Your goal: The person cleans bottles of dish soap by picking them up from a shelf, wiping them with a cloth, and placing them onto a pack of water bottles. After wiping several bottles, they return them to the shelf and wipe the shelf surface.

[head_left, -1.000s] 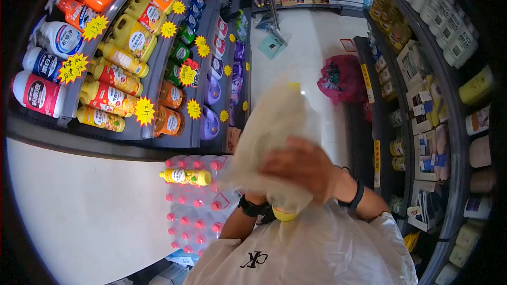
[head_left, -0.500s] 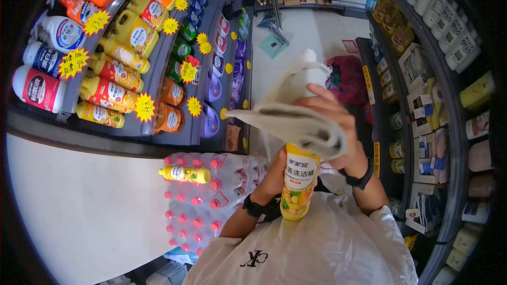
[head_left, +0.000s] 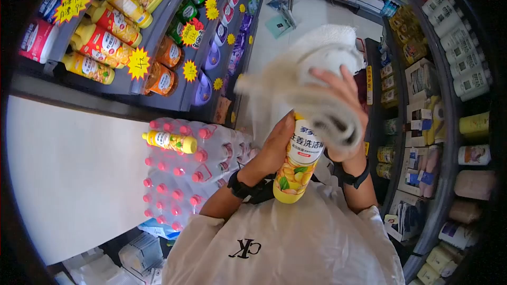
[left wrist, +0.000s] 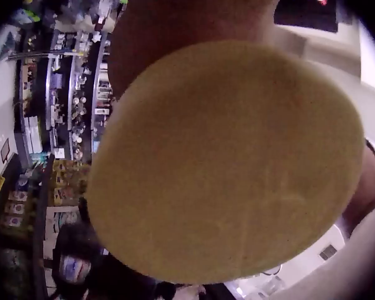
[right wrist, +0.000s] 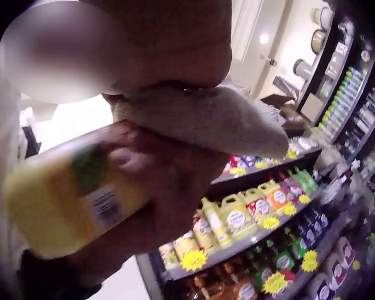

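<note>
In the head view my left hand (head_left: 277, 145) grips a yellow dish soap bottle (head_left: 297, 178) in front of my chest, its label facing up and its base towards me. A whitish cloth (head_left: 301, 87), blurred by motion, covers the bottle's upper end. My right hand (head_left: 343, 89) holds this cloth over the bottle, its fingers spread across the folds. The bottle's round yellow base (left wrist: 225, 169) fills most of the left wrist view. From the right wrist, the cloth (right wrist: 206, 119) shows above the fingers round the bottle. The bottle's cap is hidden.
Another yellow bottle (head_left: 169, 141) lies on shrink-wrapped water bottles (head_left: 169, 171) with pink caps. Left of these is a white tabletop (head_left: 79, 174). Shelves of cleaning products (head_left: 105, 42) stand at the left, and shelves of packaged goods (head_left: 422, 126) at the right.
The cloth has moved off the bottle's lower part, baring the label, and is now on its upper end. The bottle tilts differently, and the head view has turned slightly.
</note>
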A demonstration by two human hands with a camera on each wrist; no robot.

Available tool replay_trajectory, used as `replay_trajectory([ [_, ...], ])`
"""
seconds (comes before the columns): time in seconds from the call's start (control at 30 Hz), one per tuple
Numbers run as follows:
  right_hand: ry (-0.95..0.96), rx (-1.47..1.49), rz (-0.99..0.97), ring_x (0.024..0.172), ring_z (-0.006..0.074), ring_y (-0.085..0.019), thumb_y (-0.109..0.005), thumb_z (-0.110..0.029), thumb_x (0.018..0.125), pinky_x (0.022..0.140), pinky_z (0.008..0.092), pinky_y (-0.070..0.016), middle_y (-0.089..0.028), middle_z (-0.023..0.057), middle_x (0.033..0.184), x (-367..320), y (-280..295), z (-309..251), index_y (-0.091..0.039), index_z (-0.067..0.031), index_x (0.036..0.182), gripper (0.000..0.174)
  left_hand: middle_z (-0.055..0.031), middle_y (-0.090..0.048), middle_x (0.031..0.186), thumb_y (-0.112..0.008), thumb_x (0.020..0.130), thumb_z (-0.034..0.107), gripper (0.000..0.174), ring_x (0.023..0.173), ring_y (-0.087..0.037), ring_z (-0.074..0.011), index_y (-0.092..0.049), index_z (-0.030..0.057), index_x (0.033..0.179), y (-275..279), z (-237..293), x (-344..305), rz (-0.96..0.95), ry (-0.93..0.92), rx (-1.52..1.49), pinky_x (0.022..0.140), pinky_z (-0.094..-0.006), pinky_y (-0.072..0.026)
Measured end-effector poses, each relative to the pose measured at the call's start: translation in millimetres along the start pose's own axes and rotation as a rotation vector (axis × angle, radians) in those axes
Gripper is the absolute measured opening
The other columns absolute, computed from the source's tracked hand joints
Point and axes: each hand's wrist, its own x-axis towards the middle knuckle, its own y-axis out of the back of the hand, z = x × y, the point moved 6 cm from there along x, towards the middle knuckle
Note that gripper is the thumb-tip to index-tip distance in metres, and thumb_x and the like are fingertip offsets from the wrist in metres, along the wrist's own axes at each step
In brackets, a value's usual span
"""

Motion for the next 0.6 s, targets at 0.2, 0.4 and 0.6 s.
replay_trajectory([
  [0.2, 0.19, 0.427, -0.281, 0.114, 0.0332, -0.054, -0.052, -0.042, 0.082, 0.103, 0.0514, -0.0293, -0.059, 0.0154, 0.117, -47.7, -48.7, -34.3, -0.062, 0.0032, 0.108, 0.053, -0.0125, -0.05, 0.123, -0.036, 0.097, 0.033, 0.043, 0.112, -0.048, -0.0229, -0.039, 0.004, 0.13, 29.4, -46.6, -4.5, 0.089, 0.035, 0.004, 0.094, -0.0359, -0.0388],
  [0.4, -0.098, 0.558, -0.253, 0.117, 0.0322, -0.052, -0.054, -0.035, 0.082, 0.105, 0.0503, -0.0247, -0.059, 0.0153, 0.117, -51.3, -30.4, -6.6, -0.064, -0.0009, 0.106, 0.043, -0.0124, -0.053, 0.114, -0.041, 0.095, 0.035, 0.043, 0.103, -0.053, -0.0227, -0.042, 0.0038, 0.125, 17.4, -31.3, -4.4, 0.016, 0.078, -0.33, 0.087, -0.036, -0.0436],
  [0.6, -0.175, 0.292, 0.054, 0.118, 0.0372, -0.05, -0.054, -0.041, 0.081, 0.108, 0.0535, -0.0176, -0.054, 0.0215, 0.123, -26.0, -22.9, -11.6, -0.062, -0.0011, 0.108, 0.049, -0.0122, -0.057, 0.106, -0.045, 0.093, 0.037, 0.044, 0.093, -0.057, -0.0224, -0.044, 0.0035, 0.121, 1.6, -47.7, 4.7, 0.006, 0.073, -0.307, 0.079, -0.0361, -0.0483],
])
